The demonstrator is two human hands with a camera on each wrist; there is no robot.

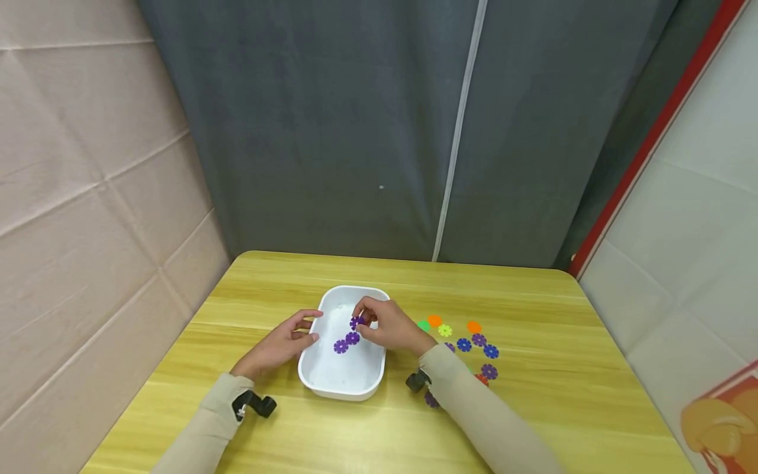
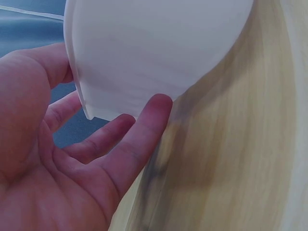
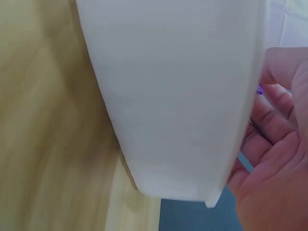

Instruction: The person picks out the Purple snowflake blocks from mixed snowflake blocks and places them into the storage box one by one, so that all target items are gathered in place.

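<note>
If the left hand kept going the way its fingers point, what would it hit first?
Probably nothing new: the left hand already has its fingertips at the outer wall of the white tray, so the tray blocks it.

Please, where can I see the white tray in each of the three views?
Head: the white tray is low in the middle, on the table between both hands.
Left wrist: its outer wall fills the top, the left hand against it.
Right wrist: its outer wall fills the middle, the right hand beside it.
Shared landmark: the yellow wooden table.
</note>
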